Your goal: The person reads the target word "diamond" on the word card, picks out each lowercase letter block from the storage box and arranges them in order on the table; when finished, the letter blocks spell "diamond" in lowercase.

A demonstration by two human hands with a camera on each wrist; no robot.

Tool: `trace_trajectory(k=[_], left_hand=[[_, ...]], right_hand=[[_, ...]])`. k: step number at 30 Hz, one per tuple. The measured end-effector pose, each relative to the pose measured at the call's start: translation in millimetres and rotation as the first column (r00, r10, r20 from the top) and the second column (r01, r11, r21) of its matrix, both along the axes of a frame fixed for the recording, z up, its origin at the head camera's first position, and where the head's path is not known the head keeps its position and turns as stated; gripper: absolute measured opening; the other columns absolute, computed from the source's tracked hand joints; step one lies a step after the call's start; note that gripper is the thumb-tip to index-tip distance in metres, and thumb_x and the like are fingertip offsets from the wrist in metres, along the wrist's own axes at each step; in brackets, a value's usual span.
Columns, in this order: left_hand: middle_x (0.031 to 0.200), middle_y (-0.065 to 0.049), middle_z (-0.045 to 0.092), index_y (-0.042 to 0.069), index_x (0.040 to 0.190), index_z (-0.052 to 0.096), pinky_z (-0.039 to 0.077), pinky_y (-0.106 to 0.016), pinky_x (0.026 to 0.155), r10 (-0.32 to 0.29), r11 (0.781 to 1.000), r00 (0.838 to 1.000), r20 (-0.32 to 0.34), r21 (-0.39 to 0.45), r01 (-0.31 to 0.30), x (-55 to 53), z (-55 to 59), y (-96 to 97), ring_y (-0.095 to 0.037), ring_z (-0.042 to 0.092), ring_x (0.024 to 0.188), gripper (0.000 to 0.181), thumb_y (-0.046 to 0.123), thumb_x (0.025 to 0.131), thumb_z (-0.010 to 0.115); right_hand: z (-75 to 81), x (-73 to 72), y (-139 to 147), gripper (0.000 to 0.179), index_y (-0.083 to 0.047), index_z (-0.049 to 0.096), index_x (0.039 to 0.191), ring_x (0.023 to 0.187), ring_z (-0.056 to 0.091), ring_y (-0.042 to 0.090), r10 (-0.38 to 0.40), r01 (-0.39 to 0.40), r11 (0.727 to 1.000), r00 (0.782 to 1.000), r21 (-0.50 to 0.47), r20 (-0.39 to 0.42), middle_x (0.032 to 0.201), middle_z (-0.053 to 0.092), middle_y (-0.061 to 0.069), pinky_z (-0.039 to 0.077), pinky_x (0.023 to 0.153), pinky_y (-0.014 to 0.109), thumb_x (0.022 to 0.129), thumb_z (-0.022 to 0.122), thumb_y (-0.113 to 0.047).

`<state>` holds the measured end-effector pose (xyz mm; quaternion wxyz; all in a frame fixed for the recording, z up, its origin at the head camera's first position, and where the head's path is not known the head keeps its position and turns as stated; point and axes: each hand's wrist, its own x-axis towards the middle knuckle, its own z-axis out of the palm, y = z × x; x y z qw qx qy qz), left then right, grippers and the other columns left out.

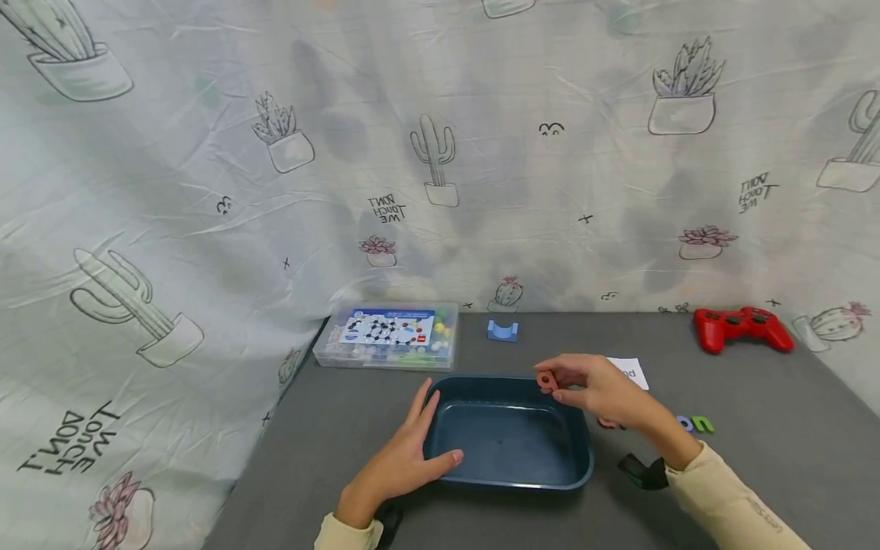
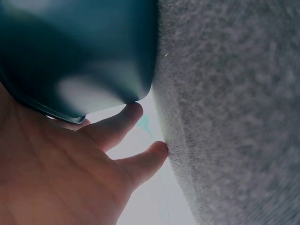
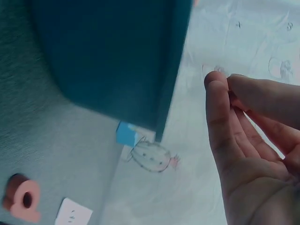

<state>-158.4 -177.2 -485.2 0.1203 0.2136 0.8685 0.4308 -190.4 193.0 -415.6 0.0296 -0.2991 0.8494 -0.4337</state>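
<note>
In the head view, my right hand [image 1: 591,386] pinches a small reddish letter [image 1: 546,381] with a round hole, held over the far right corner of a dark blue tray [image 1: 509,485]. Which letter it is I cannot tell. The right wrist view shows thumb and fingertips [image 3: 216,79] pressed together, mostly hiding the piece. My left hand [image 1: 402,458] rests against the tray's left side, fingers fairly straight along the outside and thumb over the near left rim. From the left wrist, two fingers [image 2: 140,164] extend beside the tray's outer wall [image 2: 108,70]; one touches it.
Right of the tray lie a reddish letter [image 3: 23,199], a blue letter [image 1: 684,422], a green letter [image 1: 703,424] and a white card [image 1: 632,372]. A clear plastic case [image 1: 388,336], a blue block [image 1: 503,331] and a red game controller [image 1: 742,330] stand along the back.
</note>
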Motion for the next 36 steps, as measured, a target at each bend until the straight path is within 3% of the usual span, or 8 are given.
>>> trace_trajectory(k=[7,14,19,25,36], left_hand=[[0.179,-0.005,-0.010,0.011,0.173,0.013,0.034,-0.075,0.112,0.005,1.000,1.000,0.003,0.004,-0.005,-1.4,-0.4,-0.7,-0.043,0.023,0.158,0.102,0.052,0.100,0.071],[0.179,-0.005,-0.010,0.012,0.173,0.013,0.035,-0.076,0.111,0.009,1.000,1.000,0.000,-0.004,-0.009,-2.2,1.1,-0.7,-0.044,0.023,0.158,0.102,0.053,0.100,0.071],[0.179,-0.003,-0.010,0.012,0.173,0.014,0.035,-0.076,0.110,0.013,1.000,1.000,0.009,-0.014,-0.013,-2.2,0.6,-0.3,-0.044,0.025,0.157,0.103,0.054,0.100,0.071],[0.179,-0.003,-0.010,0.011,0.173,0.015,0.037,-0.076,0.109,0.008,1.000,1.000,0.006,-0.016,-0.008,-2.4,0.1,0.4,-0.045,0.027,0.156,0.102,0.054,0.099,0.071],[0.179,-0.001,-0.011,0.012,0.173,0.016,0.036,-0.076,0.110,0.004,1.000,1.000,0.017,-0.001,-0.004,-1.6,-1.3,-0.4,-0.044,0.025,0.157,0.099,0.052,0.101,0.070]], right_hand=[[-7.6,4.4,18.0,0.046,0.001,0.064,0.144,0.106,0.072,0.024,-0.078,0.080,0.996,0.996,-0.049,0.054,0.121,0.074,0.009,0.059,0.088,0.029,0.099,0.073,0.003],[-16.3,9.1,34.3,0.047,0.005,0.063,0.143,0.103,0.072,0.018,-0.165,0.166,0.984,0.986,-0.062,0.027,0.122,0.074,0.010,0.059,0.086,0.027,0.098,0.076,0.001],[-19.8,14.2,43.5,0.047,0.004,0.064,0.142,0.102,0.073,0.016,-0.220,0.224,0.971,0.974,-0.077,0.060,0.121,0.075,0.011,0.059,0.085,0.026,0.098,0.077,-0.002],[-25.3,19.4,52.5,0.048,0.008,0.062,0.142,0.100,0.073,0.014,-0.232,0.239,0.968,0.969,-0.081,0.084,0.118,0.076,0.013,0.058,0.085,0.024,0.098,0.078,-0.004],[-30.4,20.8,59.6,0.048,0.012,0.059,0.143,0.098,0.072,0.014,-0.187,0.196,0.976,0.978,-0.100,0.089,0.118,0.074,0.021,0.058,0.083,0.023,0.099,0.075,-0.001]])
